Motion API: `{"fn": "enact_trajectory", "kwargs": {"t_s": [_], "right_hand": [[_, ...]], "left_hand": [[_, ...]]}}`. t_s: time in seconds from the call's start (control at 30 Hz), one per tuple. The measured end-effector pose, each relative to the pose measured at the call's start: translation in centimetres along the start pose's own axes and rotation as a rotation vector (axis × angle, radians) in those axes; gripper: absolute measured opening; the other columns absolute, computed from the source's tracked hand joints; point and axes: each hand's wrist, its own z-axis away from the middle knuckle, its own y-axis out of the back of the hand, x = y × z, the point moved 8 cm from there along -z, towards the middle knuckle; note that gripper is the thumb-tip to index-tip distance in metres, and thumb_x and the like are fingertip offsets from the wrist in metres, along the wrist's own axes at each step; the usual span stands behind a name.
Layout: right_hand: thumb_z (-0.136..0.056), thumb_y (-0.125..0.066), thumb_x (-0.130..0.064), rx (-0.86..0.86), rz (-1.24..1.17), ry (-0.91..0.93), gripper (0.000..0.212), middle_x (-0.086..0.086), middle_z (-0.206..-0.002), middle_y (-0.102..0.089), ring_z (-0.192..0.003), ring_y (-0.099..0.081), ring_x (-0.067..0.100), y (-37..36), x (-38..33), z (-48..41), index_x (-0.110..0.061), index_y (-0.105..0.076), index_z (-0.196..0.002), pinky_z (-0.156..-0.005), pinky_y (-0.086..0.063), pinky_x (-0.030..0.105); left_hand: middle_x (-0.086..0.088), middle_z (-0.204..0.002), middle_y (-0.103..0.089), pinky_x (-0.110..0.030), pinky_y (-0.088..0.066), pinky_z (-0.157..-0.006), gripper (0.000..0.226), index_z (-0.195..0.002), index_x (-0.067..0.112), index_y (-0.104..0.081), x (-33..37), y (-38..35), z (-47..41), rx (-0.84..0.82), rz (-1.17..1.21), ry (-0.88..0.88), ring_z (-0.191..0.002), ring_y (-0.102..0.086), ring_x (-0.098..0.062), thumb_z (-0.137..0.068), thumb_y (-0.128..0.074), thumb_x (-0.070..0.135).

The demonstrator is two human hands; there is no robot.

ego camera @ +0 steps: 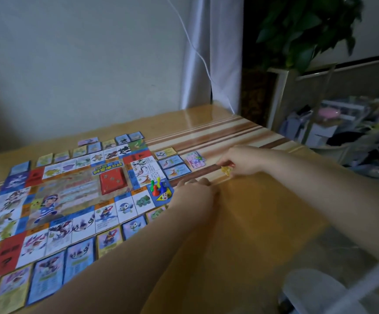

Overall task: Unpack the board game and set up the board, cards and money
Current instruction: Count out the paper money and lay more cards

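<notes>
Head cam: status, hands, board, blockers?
Right hand pinches small yellow piece. Left hand by board corner, grip unclear. Board flat, cards around it. No blockers seen.

A room in a home: a white curtain [206, 53] beside a leafy houseplant [308, 30], household clutter [354, 128] heaped at right, and a board game [70, 196] spread over a glossy wooden counter [240, 223].

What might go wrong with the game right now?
The left hand is beside the pawns on the corner of the board; a nudge might topple them. The left forearm lies close to the cards along the board's near side and might drag them askew. The right hand pinches a yellow piece, which might slip.
</notes>
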Motion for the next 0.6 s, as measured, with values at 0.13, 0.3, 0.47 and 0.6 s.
{"fn": "enact_trajectory", "kwargs": {"t_s": [0.13, 0.3, 0.47, 0.6], "right_hand": [[-0.08, -0.073, -0.016, -0.074, 0.026, 0.029, 0.056, -0.001, -0.129, -0.057, -0.114, -0.053, 0.019, 0.1, -0.4, -0.9, -0.02, -0.054, -0.133, -0.091, -0.041, 0.026], [-0.072, -0.08, -0.014, -0.154, -0.053, 0.012, 0.051, 0.0, -0.115, -0.059, -0.1, -0.057, 0.019, 0.2, 0.1, -1.8, -0.019, -0.061, -0.119, -0.086, -0.049, 0.032], [-0.069, -0.083, -0.013, -0.274, -0.049, -0.016, 0.048, -0.005, -0.096, -0.054, -0.096, -0.06, 0.024, 0.5, -0.2, -2.5, -0.018, -0.058, -0.11, -0.073, -0.053, 0.035], [-0.068, -0.084, -0.016, -0.341, 0.034, -0.034, 0.049, -0.001, -0.1, -0.056, -0.092, -0.06, 0.024, 0.6, -0.5, -3.1, -0.017, -0.058, -0.11, -0.074, -0.054, 0.035]], "left_hand": [[0.002, -0.122, -0.054, -0.039, -0.036, -0.097, 0.03, -0.119, 0.03, -0.053, -0.3, 0.7, 0.0, 0.054, -0.016, -0.045, -0.111, -0.053, -0.022, -0.098, -0.035, 0.041], [0.003, -0.127, -0.052, -0.039, -0.04, -0.097, 0.038, -0.128, 0.031, -0.051, -0.6, 0.2, -0.4, 0.017, -0.002, -0.024, -0.112, -0.053, -0.02, -0.097, -0.036, 0.048], [0.002, -0.13, -0.051, -0.04, -0.039, -0.1, 0.042, -0.131, 0.03, -0.049, -0.5, 0.3, -0.5, 0.024, -0.014, -0.039, -0.117, -0.051, -0.02, -0.097, -0.032, 0.047], [0.004, -0.124, -0.053, -0.039, -0.042, -0.095, 0.039, -0.126, 0.03, -0.051, -0.4, 0.2, -0.6, 0.025, -0.017, -0.06, -0.112, -0.054, -0.017, -0.097, -0.031, 0.047]]}}
